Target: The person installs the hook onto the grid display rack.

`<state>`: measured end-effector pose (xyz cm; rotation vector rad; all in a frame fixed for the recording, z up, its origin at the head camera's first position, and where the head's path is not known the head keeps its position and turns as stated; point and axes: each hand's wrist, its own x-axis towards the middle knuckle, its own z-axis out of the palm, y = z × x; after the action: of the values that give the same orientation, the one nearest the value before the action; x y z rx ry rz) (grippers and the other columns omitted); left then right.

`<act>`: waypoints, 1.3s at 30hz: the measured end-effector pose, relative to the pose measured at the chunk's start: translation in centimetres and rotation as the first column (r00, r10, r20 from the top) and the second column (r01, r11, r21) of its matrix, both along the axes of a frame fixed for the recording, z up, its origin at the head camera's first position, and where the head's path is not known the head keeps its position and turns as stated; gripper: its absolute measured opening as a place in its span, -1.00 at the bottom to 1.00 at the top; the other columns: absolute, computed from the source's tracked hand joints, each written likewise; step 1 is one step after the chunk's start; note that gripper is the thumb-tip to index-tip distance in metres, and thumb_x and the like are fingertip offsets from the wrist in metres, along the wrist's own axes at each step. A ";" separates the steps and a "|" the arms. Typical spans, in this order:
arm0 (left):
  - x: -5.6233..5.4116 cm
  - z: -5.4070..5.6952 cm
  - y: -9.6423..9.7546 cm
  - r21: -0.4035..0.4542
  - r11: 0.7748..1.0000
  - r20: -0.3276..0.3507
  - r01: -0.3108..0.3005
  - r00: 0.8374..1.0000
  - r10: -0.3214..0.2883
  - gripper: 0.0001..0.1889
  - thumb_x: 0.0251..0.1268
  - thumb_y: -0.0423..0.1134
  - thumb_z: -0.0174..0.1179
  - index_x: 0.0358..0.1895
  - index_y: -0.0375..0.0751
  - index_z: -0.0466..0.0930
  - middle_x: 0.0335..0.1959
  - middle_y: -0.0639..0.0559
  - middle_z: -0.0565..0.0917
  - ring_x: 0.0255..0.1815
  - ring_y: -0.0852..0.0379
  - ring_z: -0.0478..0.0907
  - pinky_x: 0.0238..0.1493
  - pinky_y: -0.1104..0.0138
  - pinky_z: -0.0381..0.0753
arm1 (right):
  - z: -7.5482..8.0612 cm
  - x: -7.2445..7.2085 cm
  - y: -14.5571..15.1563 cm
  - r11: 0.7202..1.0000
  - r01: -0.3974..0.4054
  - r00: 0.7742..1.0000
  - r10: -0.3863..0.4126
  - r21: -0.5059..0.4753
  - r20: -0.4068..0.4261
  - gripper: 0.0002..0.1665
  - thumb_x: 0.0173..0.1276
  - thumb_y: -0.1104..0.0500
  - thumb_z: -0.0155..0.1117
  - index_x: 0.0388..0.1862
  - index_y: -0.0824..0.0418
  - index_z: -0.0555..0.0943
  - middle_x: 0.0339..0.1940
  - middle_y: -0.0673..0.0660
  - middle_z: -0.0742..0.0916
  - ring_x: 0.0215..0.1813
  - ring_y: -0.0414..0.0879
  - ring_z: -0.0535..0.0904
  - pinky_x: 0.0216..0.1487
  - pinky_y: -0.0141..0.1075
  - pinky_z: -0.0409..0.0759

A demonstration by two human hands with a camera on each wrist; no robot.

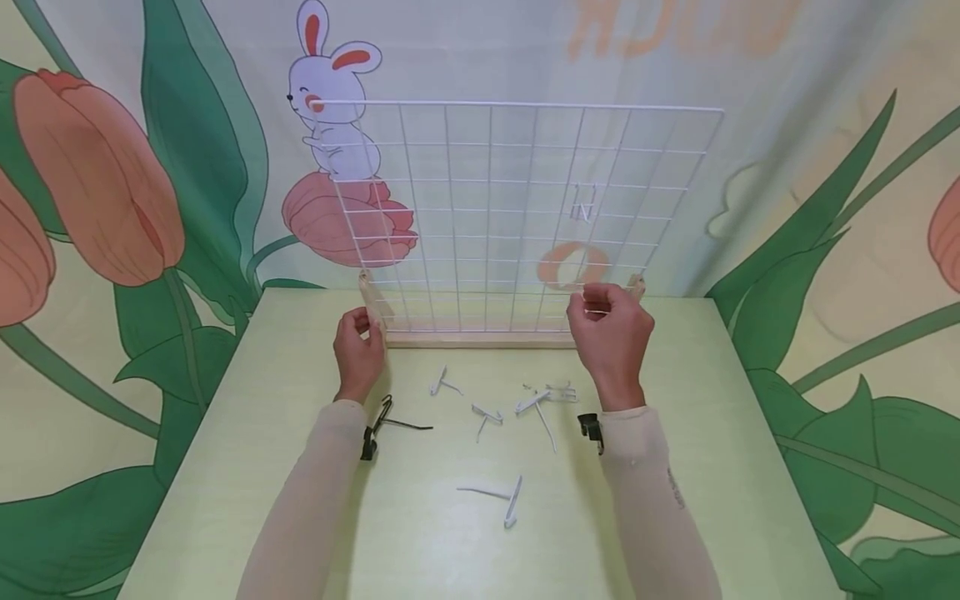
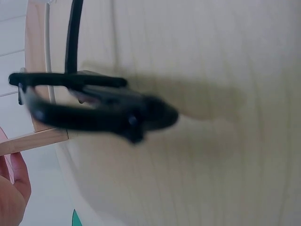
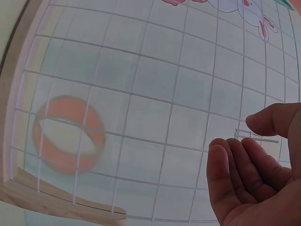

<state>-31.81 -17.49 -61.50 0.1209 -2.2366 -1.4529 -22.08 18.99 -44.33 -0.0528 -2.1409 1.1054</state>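
The white grid stands in its wooden base, in the upper middle of the head view. One small hook hangs on it, right of the centre. My right hand is near the grid's lower right part; its fingers are bent, with a gap to the thumb, and they hold nothing. My left hand touches the left end of the base; I cannot tell if the fingers close around the wood. On the table, several white hooks lie between my arms, and one black hook lies beside my left wrist. Behind is a cloth with a rabbit and tulips.
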 end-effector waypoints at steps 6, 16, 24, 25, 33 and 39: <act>0.0 -0.1 0.0 -0.011 1.000 -0.002 -0.006 1.000 0.006 -0.67 0.61 -0.24 0.12 0.28 -0.30 0.49 0.14 -0.27 0.61 0.21 -0.16 0.65 0.15 0.01 0.77 | -2.6 1.2 0.1 1.000 -0.003 0.997 0.002 0.017 0.074 -0.78 0.39 0.15 0.42 -0.12 0.28 0.80 -0.25 0.19 0.86 -0.25 0.08 0.80 -0.15 -0.02 0.75; 0.0 0.2 0.0 -0.009 1.000 -0.014 0.004 1.000 -0.004 -0.67 0.60 -0.27 0.12 0.28 -0.34 0.49 0.13 -0.28 0.63 0.19 -0.16 0.65 0.16 -0.02 0.76 | -6.1 2.9 0.5 0.999 -0.020 0.989 0.016 0.029 0.148 -0.81 0.37 0.17 0.43 -0.15 0.27 0.80 -0.32 0.15 0.85 -0.28 0.04 0.79 -0.19 -0.05 0.73; 0.1 0.1 0.1 -0.007 1.000 0.011 0.006 1.000 -0.006 -0.65 0.63 -0.23 0.11 0.32 -0.29 0.47 0.18 -0.26 0.62 0.23 -0.15 0.64 0.21 -0.02 0.74 | -8.4 3.7 0.6 1.000 -0.006 0.971 0.003 0.011 0.241 -0.81 0.36 0.13 0.43 -0.17 0.22 0.81 -0.36 0.10 0.84 -0.30 -0.01 0.78 -0.23 -0.14 0.68; 0.2 0.2 0.1 -0.004 1.000 0.013 0.008 1.000 -0.008 -0.65 0.63 -0.23 0.11 0.32 -0.28 0.47 0.18 -0.26 0.61 0.23 -0.15 0.64 0.21 -0.02 0.74 | -8.6 3.8 0.6 1.000 -0.003 0.968 0.000 0.010 0.249 -0.81 0.36 0.13 0.42 -0.18 0.22 0.81 -0.37 0.09 0.84 -0.30 -0.01 0.78 -0.23 -0.15 0.68; 0.1 0.2 0.2 -0.012 1.000 0.013 0.008 1.000 -0.008 -0.65 0.62 -0.25 0.11 0.32 -0.31 0.47 0.17 -0.28 0.61 0.24 -0.16 0.64 0.20 -0.01 0.75 | -11.2 4.9 1.1 1.000 0.002 0.940 -0.012 0.031 0.342 -0.81 0.37 0.13 0.39 -0.16 0.20 0.82 -0.37 0.07 0.85 -0.30 -0.04 0.78 -0.21 -0.15 0.69; 0.0 0.1 0.2 -0.014 1.000 0.029 -0.004 1.000 0.005 -0.65 0.63 -0.24 0.11 0.32 -0.29 0.47 0.18 -0.26 0.62 0.25 -0.13 0.64 0.22 0.00 0.74 | -14.1 5.2 1.3 0.997 -0.018 0.920 -0.011 0.071 0.392 -0.83 0.34 0.13 0.37 -0.20 0.16 0.82 -0.39 0.04 0.84 -0.31 -0.07 0.76 -0.18 -0.16 0.68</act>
<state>-31.82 -17.33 -61.39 0.1432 -2.2676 -1.4423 -16.84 20.30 -58.41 -0.2565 -2.5359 1.0867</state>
